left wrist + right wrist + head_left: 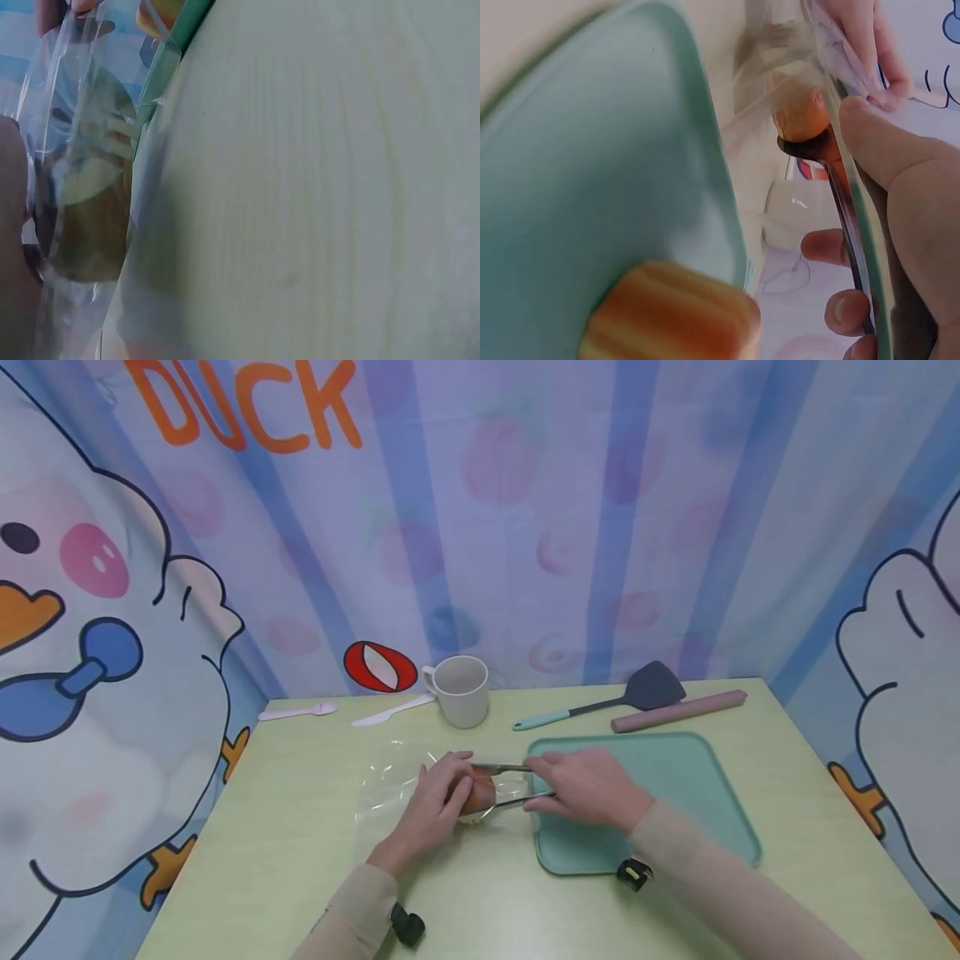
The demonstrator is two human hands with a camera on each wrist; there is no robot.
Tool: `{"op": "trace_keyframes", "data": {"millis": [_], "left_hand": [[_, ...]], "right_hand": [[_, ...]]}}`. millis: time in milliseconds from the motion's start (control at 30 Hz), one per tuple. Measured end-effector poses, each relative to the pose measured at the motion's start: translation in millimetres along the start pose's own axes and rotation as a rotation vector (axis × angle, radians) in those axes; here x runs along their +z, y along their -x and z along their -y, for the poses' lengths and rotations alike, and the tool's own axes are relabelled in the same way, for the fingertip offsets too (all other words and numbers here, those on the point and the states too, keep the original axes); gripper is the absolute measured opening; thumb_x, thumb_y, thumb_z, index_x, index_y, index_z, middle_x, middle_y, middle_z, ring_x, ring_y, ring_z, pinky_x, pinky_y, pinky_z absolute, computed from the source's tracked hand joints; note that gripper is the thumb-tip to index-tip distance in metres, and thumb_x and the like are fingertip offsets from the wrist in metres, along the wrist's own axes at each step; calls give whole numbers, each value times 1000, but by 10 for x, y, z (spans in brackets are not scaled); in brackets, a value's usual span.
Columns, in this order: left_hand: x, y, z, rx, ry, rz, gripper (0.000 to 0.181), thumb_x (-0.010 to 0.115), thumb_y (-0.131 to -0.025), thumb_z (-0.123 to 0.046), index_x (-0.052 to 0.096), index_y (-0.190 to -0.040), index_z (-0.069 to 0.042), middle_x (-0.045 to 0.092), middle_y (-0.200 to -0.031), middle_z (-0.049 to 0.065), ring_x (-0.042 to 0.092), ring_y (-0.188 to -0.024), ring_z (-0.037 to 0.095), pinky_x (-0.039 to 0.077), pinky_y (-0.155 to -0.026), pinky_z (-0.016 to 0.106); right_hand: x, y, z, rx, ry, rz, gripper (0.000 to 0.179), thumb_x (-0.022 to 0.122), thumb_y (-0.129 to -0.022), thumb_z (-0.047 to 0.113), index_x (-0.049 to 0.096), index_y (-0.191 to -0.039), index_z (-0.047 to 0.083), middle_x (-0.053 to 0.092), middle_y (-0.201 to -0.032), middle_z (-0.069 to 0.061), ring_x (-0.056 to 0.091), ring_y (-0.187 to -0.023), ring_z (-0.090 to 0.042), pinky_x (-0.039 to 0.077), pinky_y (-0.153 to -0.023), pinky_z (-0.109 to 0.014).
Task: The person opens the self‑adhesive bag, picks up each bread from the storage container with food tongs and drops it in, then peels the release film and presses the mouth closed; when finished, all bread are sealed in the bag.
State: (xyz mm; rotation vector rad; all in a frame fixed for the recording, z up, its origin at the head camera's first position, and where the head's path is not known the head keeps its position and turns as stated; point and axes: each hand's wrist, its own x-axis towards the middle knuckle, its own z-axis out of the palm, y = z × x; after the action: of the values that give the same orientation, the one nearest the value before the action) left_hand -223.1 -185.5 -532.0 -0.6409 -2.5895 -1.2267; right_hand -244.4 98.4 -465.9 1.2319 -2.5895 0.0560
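Note:
My right hand point(588, 785) grips a pair of metal tongs point(510, 768), whose arms point left from the tray's near-left side. Between the tongs' ends sits a browned bread roll point(481, 793), inside a clear plastic bag point(386, 797). My left hand point(435, 797) holds the bag at its opening, with the fingers over the roll. Through the film, the roll point(94, 232) shows at the left of the left wrist view. Another piece of bread point(671, 311) lies on the green tray point(592, 172); in the head view my right hand hides it.
At the table's back stand a white mug point(462, 693), a white plastic knife point(390, 711) and a pale plastic fork or spoon point(298, 712). A dark spatula point(654, 687) and a mauve rolling pin point(678, 711) lie behind the tray. A patterned curtain point(517, 527) hangs behind.

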Motion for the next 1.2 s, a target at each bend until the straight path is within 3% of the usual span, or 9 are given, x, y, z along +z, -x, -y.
{"op": "trace_keyframes", "data": {"millis": [133, 367, 667, 900, 1100, 1200], "left_hand": [[6, -7, 4, 8, -36, 9, 9, 51, -110, -21, 59, -114, -19, 58, -150, 16, 43, -149, 43, 8, -115, 85], [16, -15, 17, 40, -98, -30, 11, 53, -109, -21, 61, -114, -17, 61, -146, 14, 48, -145, 44, 12, -110, 89], [40, -31, -27, 30, -143, -43, 10, 53, -109, -22, 62, -113, -19, 61, -147, 10, 45, -145, 49, 14, -112, 87], [34, -47, -56, 34, -152, -41, 8, 54, -109, -21, 61, -111, -22, 61, -147, 8, 46, -145, 48, 13, -113, 86], [37, -60, -89, 51, -179, -30, 8, 53, -109, -21, 61, -110, -20, 61, -147, 10, 47, -144, 47, 13, -113, 87], [30, -63, -98, 49, -181, -24, 10, 52, -109, -21, 61, -111, -19, 61, -147, 11, 46, -144, 48, 13, -113, 87]], "right_hand": [[18, -46, 65, 9, 2, 8, 56, 69, -93, 65, 67, -123, 18, 66, -87, 6, 39, -47, -7, 27, -39, -27], [56, -94, 143, 12, -3, 35, 60, 69, -92, 66, 67, -125, 16, 71, -95, 4, 48, -50, -12, 29, -39, -28], [57, -165, 242, 69, -36, 32, 51, 72, -91, 64, 67, -106, 16, 61, -77, 6, 40, -48, -10, 27, -38, -28], [70, -177, 252, 55, -34, 29, 52, 73, -90, 64, 67, -107, 16, 59, -76, 7, 40, -50, -9, 29, -39, -27], [96, -191, 306, 79, -48, 24, 51, 71, -90, 66, 64, -99, 16, 58, -72, 6, 39, -46, -11, 25, -37, -27], [100, -196, 343, 108, -44, 38, 54, 69, -91, 67, 67, -105, 15, 61, -73, 5, 40, -45, -11, 26, -37, -28]]}}
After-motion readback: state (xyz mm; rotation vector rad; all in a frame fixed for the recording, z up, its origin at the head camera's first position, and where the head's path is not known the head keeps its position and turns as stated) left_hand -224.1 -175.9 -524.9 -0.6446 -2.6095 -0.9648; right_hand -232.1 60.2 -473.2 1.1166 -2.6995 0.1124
